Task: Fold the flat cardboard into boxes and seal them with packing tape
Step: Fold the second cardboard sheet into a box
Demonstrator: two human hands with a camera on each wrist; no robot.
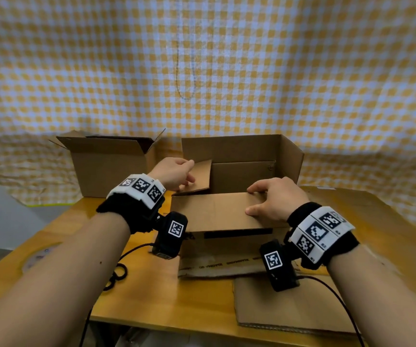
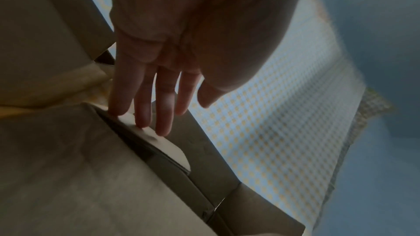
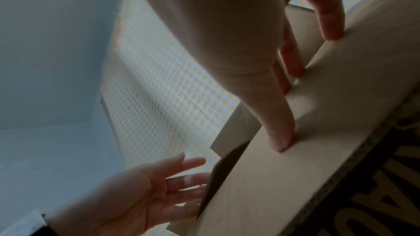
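A brown cardboard box (image 1: pixel 229 256) stands on the wooden table (image 1: pixel 152 306) in the middle of the head view. Its far long flap (image 1: pixel 232 149) stands upright. My left hand (image 1: pixel 184 176) touches the small left side flap (image 1: pixel 202 175) with straight fingers (image 2: pixel 163 114), and that flap leans inward. My right hand (image 1: pixel 259 199) presses the near long flap (image 1: pixel 214 211) down with thumb and fingertips (image 3: pixel 280 141). In the right wrist view the left hand (image 3: pixel 159 186) shows palm open beside the box.
A second box (image 1: pixel 107 169) with raised flaps stands at the back left. Flat cardboard (image 1: pixel 289 304) lies at the near right, and more lies at the far right (image 1: pixel 367 211). A tape roll (image 1: pixel 39 256) lies at the left edge. Black cable loops (image 1: pixel 117 274) lie near the left forearm. Checked cloth (image 1: pixel 202 71) hangs behind.
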